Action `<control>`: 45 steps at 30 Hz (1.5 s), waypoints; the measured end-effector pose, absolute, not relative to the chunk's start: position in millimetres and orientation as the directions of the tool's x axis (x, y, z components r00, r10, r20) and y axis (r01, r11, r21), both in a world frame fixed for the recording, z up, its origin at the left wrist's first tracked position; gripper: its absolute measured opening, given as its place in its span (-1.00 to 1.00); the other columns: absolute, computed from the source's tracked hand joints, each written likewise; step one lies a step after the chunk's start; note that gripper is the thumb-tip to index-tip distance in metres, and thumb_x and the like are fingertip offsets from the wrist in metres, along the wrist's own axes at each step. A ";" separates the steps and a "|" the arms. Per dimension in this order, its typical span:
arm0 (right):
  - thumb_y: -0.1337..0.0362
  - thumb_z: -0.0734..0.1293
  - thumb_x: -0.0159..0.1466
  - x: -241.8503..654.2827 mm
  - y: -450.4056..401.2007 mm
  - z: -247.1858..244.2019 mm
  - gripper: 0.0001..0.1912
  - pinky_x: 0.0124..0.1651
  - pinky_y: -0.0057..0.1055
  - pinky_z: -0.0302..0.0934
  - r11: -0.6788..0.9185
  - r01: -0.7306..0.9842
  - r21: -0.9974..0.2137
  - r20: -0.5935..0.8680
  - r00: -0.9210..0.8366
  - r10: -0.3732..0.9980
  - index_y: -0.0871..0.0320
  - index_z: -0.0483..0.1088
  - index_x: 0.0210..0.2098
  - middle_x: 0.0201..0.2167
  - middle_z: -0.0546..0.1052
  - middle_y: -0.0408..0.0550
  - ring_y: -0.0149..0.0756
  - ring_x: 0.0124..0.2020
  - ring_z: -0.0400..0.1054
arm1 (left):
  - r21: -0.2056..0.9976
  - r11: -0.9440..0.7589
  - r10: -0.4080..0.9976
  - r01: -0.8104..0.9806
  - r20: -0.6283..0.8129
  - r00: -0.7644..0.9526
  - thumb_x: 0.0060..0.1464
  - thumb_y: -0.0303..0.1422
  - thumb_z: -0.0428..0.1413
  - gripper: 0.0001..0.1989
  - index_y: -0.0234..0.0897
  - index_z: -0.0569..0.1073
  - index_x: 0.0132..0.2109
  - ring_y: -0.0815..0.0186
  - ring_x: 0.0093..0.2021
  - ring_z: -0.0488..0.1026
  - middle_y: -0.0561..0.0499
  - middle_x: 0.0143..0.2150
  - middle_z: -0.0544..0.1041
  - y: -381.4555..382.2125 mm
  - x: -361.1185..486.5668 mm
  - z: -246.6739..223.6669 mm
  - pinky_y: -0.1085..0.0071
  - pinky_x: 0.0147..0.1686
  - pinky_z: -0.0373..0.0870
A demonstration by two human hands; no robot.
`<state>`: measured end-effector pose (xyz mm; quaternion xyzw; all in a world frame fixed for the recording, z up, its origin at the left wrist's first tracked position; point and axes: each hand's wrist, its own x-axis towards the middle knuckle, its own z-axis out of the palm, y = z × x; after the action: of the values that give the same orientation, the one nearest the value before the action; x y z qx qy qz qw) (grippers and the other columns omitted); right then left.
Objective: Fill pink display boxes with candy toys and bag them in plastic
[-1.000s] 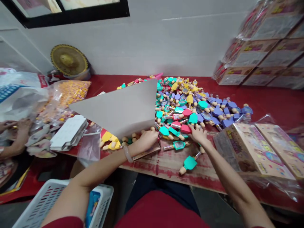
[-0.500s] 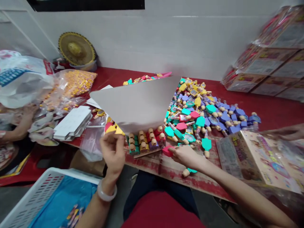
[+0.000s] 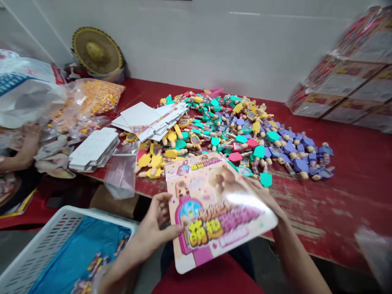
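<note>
A printed cardboard box (image 3: 211,212) is in front of me over the table's near edge, its pink and cream picture panel facing up and tilted toward me. My left hand (image 3: 157,226) grips its left side, thumb lying on the printed face and fingers curled at the edge. At the far right side my right hand (image 3: 265,194) holds the box, its fingers largely hidden behind the panel. What is inside the box cannot be seen. Beyond it spreads a pile of small toys (image 3: 214,122) in green, yellow, purple and pink, many with beige ball ends.
Flat white cartons (image 3: 93,151) and white printed sheets (image 3: 137,116) lie on the red table (image 3: 352,163). Wrapped boxes (image 3: 343,81) are stacked at right. A white basket (image 3: 65,212) with blue lining stands lower left. Another person's arm (image 3: 23,149) is at far left.
The box's grey raised flap has come down, and its printed face now shows. My right hand has left the pink toy for the box. The printed box and other person's hand at right are gone.
</note>
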<state>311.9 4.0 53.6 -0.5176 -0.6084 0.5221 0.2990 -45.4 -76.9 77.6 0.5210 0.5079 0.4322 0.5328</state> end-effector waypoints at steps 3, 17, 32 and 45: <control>0.05 0.28 0.29 320.1 -12.9 27.0 -0.63 -0.24 -0.22 0.37 0.094 0.476 -0.874 -0.132 -0.420 0.898 0.10 0.47 -0.02 -0.20 0.58 0.05 -0.12 -0.32 0.44 | 0.948 0.098 0.995 0.301 -0.086 -0.052 0.02 -0.17 0.29 -0.40 -0.19 0.25 0.14 -0.01 0.04 0.57 -0.24 0.10 0.54 -86.4 -36.8 -1.6 -0.01 -0.01 0.56; 0.20 0.17 0.33 254.8 37.7 -89.6 -0.82 -0.22 -0.21 0.35 0.329 0.690 -0.645 0.367 -0.098 0.925 0.11 0.31 -0.14 -0.27 0.50 0.10 -0.09 -0.28 0.41 | 0.535 -0.226 0.929 0.814 0.369 0.015 0.26 -0.22 0.09 -0.81 -0.24 0.50 -0.19 0.10 -0.16 0.54 -0.14 -0.18 0.57 -15.8 -65.6 -71.8 0.16 -0.15 0.54; 0.11 0.23 0.42 254.5 19.2 56.8 -0.71 -0.01 -0.06 0.37 0.432 0.731 -0.529 0.740 0.148 0.656 0.10 0.37 0.04 -0.07 0.55 0.09 -0.05 -0.05 0.47 | 0.502 -0.096 0.985 0.859 0.175 0.008 0.26 -0.34 0.03 -0.82 -0.31 0.46 -0.09 0.10 -0.20 0.57 -0.21 -0.12 0.56 -18.8 -62.2 -97.9 0.26 -0.27 0.48; 0.00 0.13 0.47 206.1 88.9 87.9 -0.50 0.46 0.15 -0.35 0.854 0.485 -0.188 0.037 -0.866 0.499 -0.05 0.31 0.32 0.43 0.16 -0.08 0.04 0.47 -0.12 | 0.931 0.043 0.998 0.363 -0.021 -0.065 0.18 -0.40 0.00 -0.65 -0.22 0.42 0.10 0.17 -0.01 0.59 -0.11 0.05 0.60 -92.5 -40.5 -51.5 0.18 0.00 0.55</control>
<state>206.1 88.9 87.9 -0.2556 -0.9620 0.0864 0.0420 -40.5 -92.5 -51.5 0.5604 0.6070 0.4053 0.3914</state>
